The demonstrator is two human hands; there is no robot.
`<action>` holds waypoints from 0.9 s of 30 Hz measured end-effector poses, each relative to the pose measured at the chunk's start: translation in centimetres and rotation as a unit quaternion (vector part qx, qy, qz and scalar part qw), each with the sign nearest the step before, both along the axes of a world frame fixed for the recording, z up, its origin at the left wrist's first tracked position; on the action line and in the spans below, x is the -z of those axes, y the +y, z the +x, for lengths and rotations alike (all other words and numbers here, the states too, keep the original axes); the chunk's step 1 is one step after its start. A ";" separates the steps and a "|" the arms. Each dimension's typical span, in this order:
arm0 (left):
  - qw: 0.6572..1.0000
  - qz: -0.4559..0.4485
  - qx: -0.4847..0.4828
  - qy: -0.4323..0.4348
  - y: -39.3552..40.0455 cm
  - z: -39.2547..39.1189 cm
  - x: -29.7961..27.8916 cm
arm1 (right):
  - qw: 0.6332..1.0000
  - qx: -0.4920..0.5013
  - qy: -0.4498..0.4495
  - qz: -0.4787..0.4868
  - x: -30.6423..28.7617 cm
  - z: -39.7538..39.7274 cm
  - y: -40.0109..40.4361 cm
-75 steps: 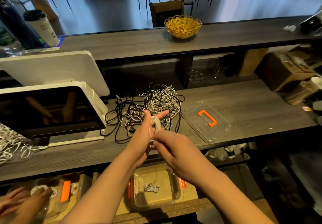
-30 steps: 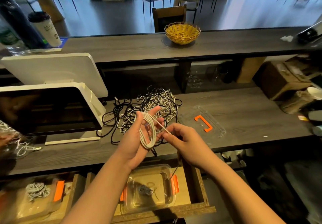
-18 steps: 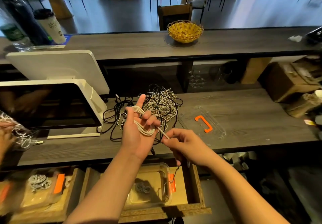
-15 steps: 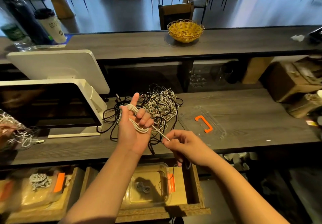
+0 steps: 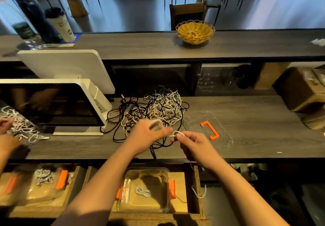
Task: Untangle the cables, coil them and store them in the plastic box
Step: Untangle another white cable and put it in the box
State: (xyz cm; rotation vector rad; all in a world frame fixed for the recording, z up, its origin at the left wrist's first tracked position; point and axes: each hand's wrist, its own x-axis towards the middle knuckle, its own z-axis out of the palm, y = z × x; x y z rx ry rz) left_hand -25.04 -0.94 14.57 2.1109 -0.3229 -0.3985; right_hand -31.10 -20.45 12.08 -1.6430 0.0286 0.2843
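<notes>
A heap of tangled black and white cables lies mid-counter. In front of it my left hand grips a coil of white cable wound round its fingers. My right hand pinches the free end of that same cable just right of the left hand; the tail hangs down past the counter edge. Below, in an open drawer, stands the clear plastic box with orange clips, holding one small coiled white cable. The box's clear lid with an orange handle lies on the counter to the right.
A white point-of-sale screen stands at left. Another person's hands work on white cables at the far left edge. A second drawer box with cables sits lower left. A yellow wicker basket and a paper cup stand on the upper ledge.
My left hand has turned palm-down and dropped toward the counter with the coil. My right hand has come up close to it, bending the cable's free end into a small loop.
</notes>
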 end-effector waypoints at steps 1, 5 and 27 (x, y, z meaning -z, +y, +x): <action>0.998 0.032 0.049 0.030 -0.3 -0.1 0.3 | 1.000 0.012 -0.004 0.001 0.1 0.3 0.0; 0.990 0.091 0.082 0.070 -1.0 -0.2 1.1 | 0.998 0.046 0.015 0.035 0.3 1.1 -0.2; 0.995 -0.061 -0.073 0.018 -1.3 0.7 1.0 | 0.996 -0.084 0.007 -0.038 -0.8 4.5 -1.2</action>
